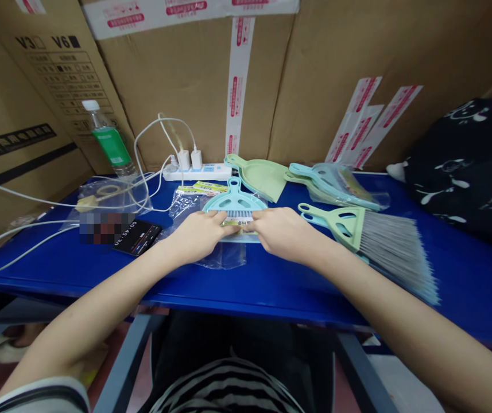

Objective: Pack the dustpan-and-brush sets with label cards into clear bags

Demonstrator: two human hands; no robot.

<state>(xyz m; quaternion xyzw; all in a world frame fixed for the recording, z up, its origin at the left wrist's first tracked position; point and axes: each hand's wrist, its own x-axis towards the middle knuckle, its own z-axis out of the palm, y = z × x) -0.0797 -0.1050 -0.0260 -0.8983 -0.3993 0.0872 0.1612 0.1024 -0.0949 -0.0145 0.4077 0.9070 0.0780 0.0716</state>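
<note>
Left hand (198,236) and right hand (286,232) are both resting on the near part of a blue brush-and-dustpan set (237,201), which is lying mid-table on the blue table (271,287), handle pointing away from the person. Fingertips are nearly meeting over the printed label (232,221); fingers are bending down onto the set, but can't tell whether either hand is pinching something or only pressing. Clear plastic (228,256) is poking out on the near side, so this set is looking at least partly wrapped.

Progress, judging by layout: partway. A green brush (344,226) is lying at right, bare, with a blue brush (429,284) showing mostly from under it, bristles spreading. A green dustpan (271,179) is lying behind the hands, also looking bare, blue edge showing beneath. Loose plastic (181,203) and yellow-green cards (206,187) are sitting left of the set, probably packaging already taken off. Apparently left: the set under the hands isn't yet looking free of its wrap, and back right another blue dustpan (323,178) is lying over a green one with plastic around it; can't tell if that bag is sealed
</note>
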